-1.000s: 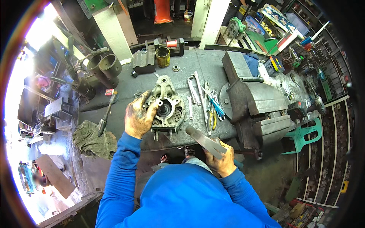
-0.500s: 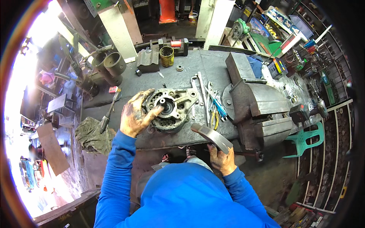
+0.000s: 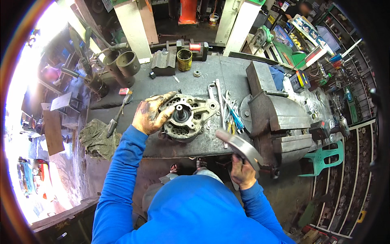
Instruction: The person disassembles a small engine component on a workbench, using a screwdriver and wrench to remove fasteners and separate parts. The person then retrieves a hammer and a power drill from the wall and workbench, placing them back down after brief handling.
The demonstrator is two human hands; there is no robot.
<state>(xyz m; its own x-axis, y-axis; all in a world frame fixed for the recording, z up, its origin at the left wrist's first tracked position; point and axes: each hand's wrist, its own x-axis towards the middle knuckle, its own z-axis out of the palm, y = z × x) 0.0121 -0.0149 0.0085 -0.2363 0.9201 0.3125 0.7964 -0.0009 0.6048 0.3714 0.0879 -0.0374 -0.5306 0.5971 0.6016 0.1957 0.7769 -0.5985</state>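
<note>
A greasy cast-metal alternator [image 3: 198, 118] lies on the dark bench with its shaft end up. My left hand [image 3: 149, 115] grips its left side, fingers over the far rim and thumb near the central shaft. In my right hand [image 3: 243, 175], at the bench's front edge, is a hammer [image 3: 240, 149]. Its curved metal head is slightly blurred and sits apart from the alternator; the handle is mostly hidden. Just right of the alternator lie wrenches [image 3: 219, 95] and blue-handled pliers [image 3: 236, 118].
A large vise [image 3: 280, 110] stands on the right of the bench. On the left are a rag [image 3: 97, 138], a dark-handled tool [image 3: 115, 120] and metal cylinders [image 3: 128, 64]. A yellow can [image 3: 184, 60] stands at the back. A green plastic chair [image 3: 325, 158] is beyond the vise.
The hammer and my right hand have shifted slightly right and down. My left hand keeps its hold on the alternator. The whole view has moved a little, and a person now shows at upper right.
</note>
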